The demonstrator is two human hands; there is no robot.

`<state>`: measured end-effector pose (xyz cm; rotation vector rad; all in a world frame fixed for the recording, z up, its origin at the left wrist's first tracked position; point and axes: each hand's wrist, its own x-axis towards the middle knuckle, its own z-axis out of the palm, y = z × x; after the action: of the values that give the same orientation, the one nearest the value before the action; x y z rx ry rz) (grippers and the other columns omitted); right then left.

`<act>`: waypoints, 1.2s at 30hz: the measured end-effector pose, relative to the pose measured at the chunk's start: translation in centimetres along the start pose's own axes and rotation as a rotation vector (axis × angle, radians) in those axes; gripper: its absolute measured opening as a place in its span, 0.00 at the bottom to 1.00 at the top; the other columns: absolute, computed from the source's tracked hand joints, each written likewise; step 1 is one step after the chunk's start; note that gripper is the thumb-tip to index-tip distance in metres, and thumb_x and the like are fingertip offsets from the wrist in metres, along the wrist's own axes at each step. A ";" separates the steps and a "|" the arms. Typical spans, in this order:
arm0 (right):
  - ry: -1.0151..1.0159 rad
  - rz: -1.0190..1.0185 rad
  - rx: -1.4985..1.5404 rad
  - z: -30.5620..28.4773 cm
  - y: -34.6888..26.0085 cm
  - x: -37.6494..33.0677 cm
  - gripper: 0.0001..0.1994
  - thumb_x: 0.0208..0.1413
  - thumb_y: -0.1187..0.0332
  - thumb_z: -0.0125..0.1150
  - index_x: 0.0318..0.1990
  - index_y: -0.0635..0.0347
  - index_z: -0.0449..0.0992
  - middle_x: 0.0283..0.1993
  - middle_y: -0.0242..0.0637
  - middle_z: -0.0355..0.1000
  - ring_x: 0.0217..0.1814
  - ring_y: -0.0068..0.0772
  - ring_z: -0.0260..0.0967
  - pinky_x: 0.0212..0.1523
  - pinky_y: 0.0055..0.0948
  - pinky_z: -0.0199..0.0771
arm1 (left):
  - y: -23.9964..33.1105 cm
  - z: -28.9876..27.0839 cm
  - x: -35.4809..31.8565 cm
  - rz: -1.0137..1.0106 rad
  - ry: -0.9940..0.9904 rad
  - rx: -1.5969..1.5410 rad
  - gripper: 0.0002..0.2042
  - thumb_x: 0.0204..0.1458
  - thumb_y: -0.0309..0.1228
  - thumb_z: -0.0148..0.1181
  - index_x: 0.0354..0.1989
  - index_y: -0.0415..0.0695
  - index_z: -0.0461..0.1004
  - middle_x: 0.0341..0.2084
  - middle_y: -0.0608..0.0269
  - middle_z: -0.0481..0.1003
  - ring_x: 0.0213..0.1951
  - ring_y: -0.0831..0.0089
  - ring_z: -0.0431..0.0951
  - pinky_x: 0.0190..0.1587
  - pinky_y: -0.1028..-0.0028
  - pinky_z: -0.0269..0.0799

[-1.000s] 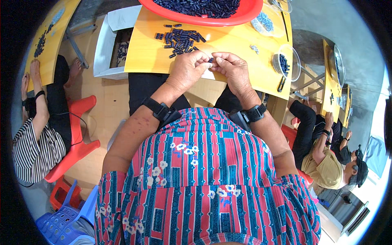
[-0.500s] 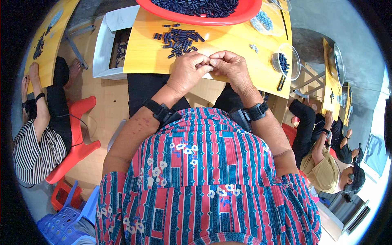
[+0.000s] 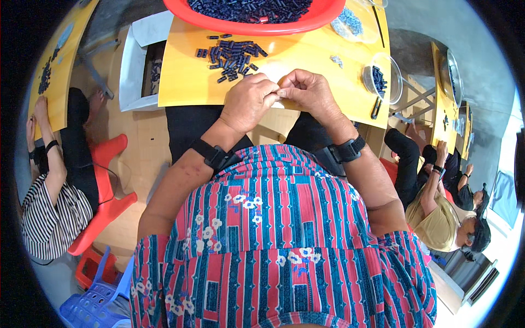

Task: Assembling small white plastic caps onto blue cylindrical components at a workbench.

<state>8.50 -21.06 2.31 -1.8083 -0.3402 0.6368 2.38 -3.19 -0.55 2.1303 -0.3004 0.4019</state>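
Observation:
At the near edge of the yellow table (image 3: 180, 82) my two hands meet, fingertips pinched together. My left hand (image 3: 249, 101) has its fingers curled inward, and my right hand (image 3: 309, 94) pinches with thumb and index finger against it. Whatever lies between the fingertips is too small and covered to make out. Just beyond my left hand spreads a loose pile of small dark blue-black plastic pieces (image 3: 232, 57). A small heap of tiny light-coloured parts (image 3: 336, 61) lies beyond my right hand.
A large red basin (image 3: 246, 26) full of dark pieces stands at the far side. On the right are a clear tub (image 3: 377, 82) of dark pieces, a black tool (image 3: 377, 109) and a container of bluish parts (image 3: 350, 22). A white box (image 3: 139, 60) sits left. People work at neighbouring tables.
My hands stay together at the table edge, the left fingers now folded more over the fingertips. The whole view has shifted slightly, with the table and basin further left.

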 end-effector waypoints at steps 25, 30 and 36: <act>-0.074 -0.043 -0.109 1.6 -1.7 -2.7 0.08 0.51 0.79 0.66 0.27 0.60 0.71 0.27 0.22 0.67 0.28 0.11 0.61 0.29 0.17 0.64 | 2.0 -1.7 -2.0 0.070 -0.090 0.011 0.06 0.43 0.23 0.65 0.29 0.41 0.75 0.25 0.58 0.73 0.30 0.59 0.75 0.33 0.65 0.72; -0.133 0.218 0.245 -0.2 -2.9 -2.8 0.06 0.56 0.79 0.60 0.41 0.65 0.75 0.32 0.26 0.72 0.31 0.13 0.68 0.33 0.16 0.71 | 2.7 -2.2 -0.9 -0.066 -0.095 -0.090 0.05 0.45 0.24 0.65 0.30 0.41 0.76 0.25 0.57 0.74 0.30 0.59 0.76 0.33 0.66 0.72; -0.031 0.207 0.317 0.1 -2.8 -2.7 0.08 0.58 0.77 0.58 0.44 0.69 0.77 0.34 0.32 0.76 0.31 0.19 0.72 0.36 0.20 0.76 | 2.1 -2.2 -0.5 -0.197 -0.065 -0.217 0.06 0.48 0.26 0.65 0.33 0.40 0.75 0.25 0.56 0.75 0.28 0.61 0.76 0.32 0.67 0.71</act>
<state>6.49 -21.46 5.55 -1.5401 -0.0660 0.8153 0.81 -2.47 2.05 1.9408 -0.1607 0.1770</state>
